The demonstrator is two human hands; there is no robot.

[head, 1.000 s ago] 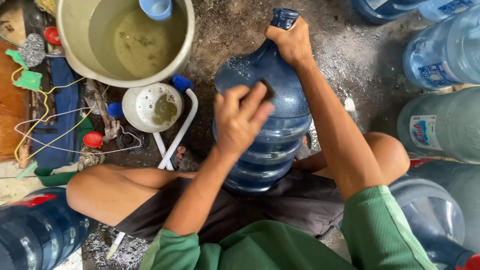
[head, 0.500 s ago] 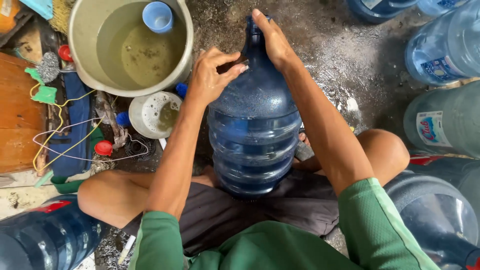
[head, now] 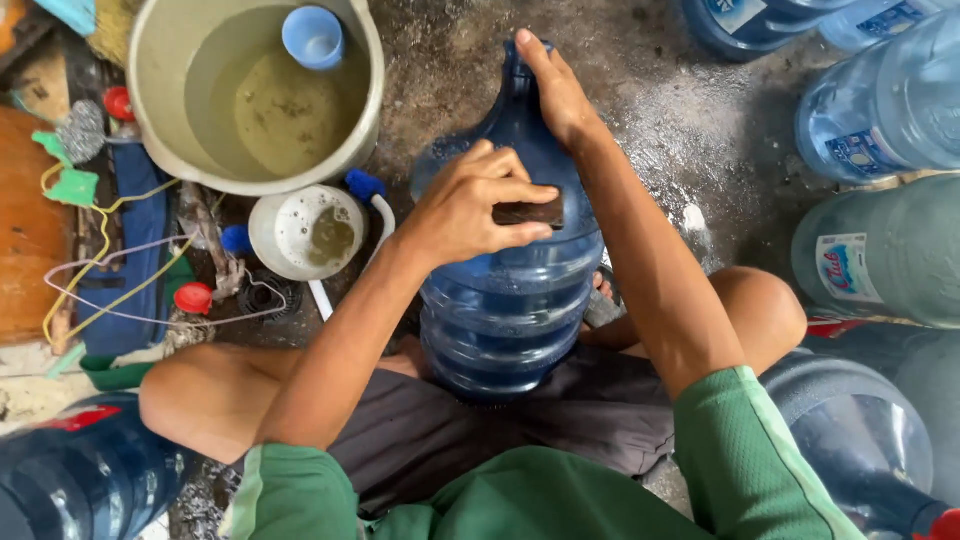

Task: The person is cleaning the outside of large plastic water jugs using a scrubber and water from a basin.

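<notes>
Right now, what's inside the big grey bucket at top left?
The grey bucket holds shallow, murky yellowish water with specks in it. A small blue cup sits inside near the far wall. What lies under the cup, and whether it floats, cannot be told.

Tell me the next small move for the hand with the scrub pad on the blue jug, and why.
Probably drag the dark pad down across the ribs of the blue jug. The left hand presses it flat on the jug's shoulder, the right hand steadies the neck, and the ribbed band below lies just under the pad.
</notes>
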